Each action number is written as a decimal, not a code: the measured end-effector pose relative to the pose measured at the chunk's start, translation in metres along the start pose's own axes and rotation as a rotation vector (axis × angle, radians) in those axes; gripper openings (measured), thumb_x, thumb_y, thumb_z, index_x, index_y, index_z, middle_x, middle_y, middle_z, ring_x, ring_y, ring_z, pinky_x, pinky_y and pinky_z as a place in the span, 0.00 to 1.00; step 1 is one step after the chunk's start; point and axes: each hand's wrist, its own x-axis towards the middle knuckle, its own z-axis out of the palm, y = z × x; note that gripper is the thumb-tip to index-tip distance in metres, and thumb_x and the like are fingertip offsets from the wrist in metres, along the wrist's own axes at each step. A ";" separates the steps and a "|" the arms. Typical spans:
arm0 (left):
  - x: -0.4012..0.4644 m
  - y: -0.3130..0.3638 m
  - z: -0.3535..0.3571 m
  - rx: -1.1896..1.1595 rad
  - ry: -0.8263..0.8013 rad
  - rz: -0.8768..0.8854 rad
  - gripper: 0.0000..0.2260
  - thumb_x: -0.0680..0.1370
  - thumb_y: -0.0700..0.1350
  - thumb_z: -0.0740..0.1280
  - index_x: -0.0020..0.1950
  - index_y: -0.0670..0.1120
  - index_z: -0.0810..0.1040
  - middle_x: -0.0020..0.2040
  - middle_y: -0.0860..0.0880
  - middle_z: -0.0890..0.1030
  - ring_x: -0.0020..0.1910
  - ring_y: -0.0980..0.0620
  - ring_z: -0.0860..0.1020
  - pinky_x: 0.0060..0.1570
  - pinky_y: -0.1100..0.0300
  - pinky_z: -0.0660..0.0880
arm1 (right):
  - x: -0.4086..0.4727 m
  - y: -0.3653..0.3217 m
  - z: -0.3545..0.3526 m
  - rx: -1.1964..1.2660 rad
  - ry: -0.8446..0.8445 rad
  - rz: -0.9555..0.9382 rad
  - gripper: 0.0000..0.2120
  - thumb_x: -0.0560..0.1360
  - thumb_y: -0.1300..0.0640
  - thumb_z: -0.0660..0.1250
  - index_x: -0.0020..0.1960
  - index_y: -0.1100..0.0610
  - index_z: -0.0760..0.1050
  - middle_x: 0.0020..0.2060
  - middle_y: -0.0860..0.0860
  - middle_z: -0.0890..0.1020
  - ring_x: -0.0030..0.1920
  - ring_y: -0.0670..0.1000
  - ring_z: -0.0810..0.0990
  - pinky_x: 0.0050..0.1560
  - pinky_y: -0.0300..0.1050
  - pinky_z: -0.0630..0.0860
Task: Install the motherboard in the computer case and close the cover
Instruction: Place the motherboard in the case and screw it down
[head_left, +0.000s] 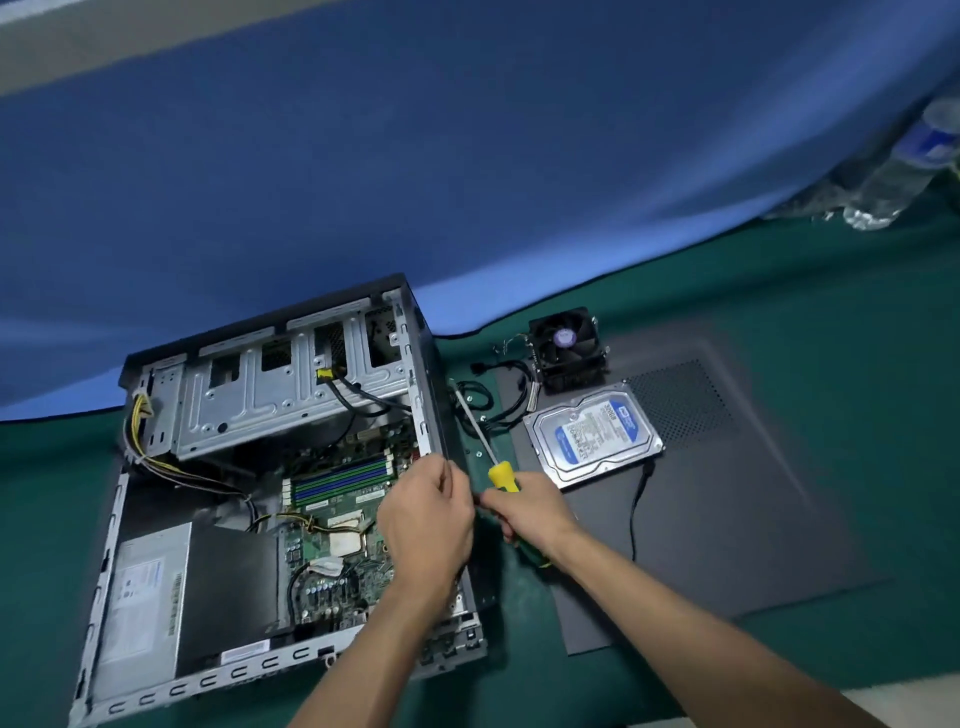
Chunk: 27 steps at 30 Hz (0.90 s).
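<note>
The open computer case (156, 691) lies on its side on the green table. The green motherboard (337, 499) sits inside it, with RAM slots and a bare CPU socket showing. My left hand (426, 525) hovers over the board at the case's right wall, its fingers curled and fingertips pinched together. Whether they hold anything is hidden. My right hand (527, 514) grips a yellow-and-green screwdriver (503, 475) just outside that wall, with the shaft pointing up and away. The dark grey cover panel (727, 509) lies flat to the right.
A hard drive (592, 434) and a CPU cooler fan (566, 345) rest on the cover panel's far end, with black cables (488, 405) beside them. The power supply (145, 597) fills the case's near left corner. A plastic bottle (904, 171) lies at far right. A blue partition (363, 182) stands behind.
</note>
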 end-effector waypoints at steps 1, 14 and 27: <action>0.000 0.000 0.001 -0.004 0.008 0.000 0.26 0.73 0.37 0.67 0.28 0.52 0.51 0.23 0.55 0.55 0.23 0.60 0.55 0.25 0.63 0.52 | 0.005 0.008 0.004 0.012 0.040 0.029 0.12 0.72 0.63 0.66 0.32 0.56 0.71 0.19 0.49 0.71 0.19 0.46 0.68 0.24 0.37 0.67; 0.001 -0.002 0.005 0.016 0.030 -0.039 0.26 0.74 0.39 0.66 0.28 0.53 0.51 0.23 0.56 0.55 0.22 0.60 0.55 0.25 0.63 0.51 | 0.045 0.044 0.030 -0.477 0.230 0.118 0.11 0.76 0.50 0.65 0.46 0.57 0.80 0.43 0.55 0.83 0.45 0.58 0.81 0.42 0.45 0.75; 0.002 -0.001 0.005 -0.012 0.048 -0.030 0.26 0.74 0.38 0.67 0.27 0.53 0.51 0.22 0.55 0.55 0.23 0.60 0.54 0.25 0.64 0.52 | 0.042 0.040 0.029 -0.295 0.246 0.141 0.11 0.77 0.52 0.65 0.39 0.56 0.75 0.37 0.56 0.82 0.39 0.57 0.80 0.43 0.47 0.76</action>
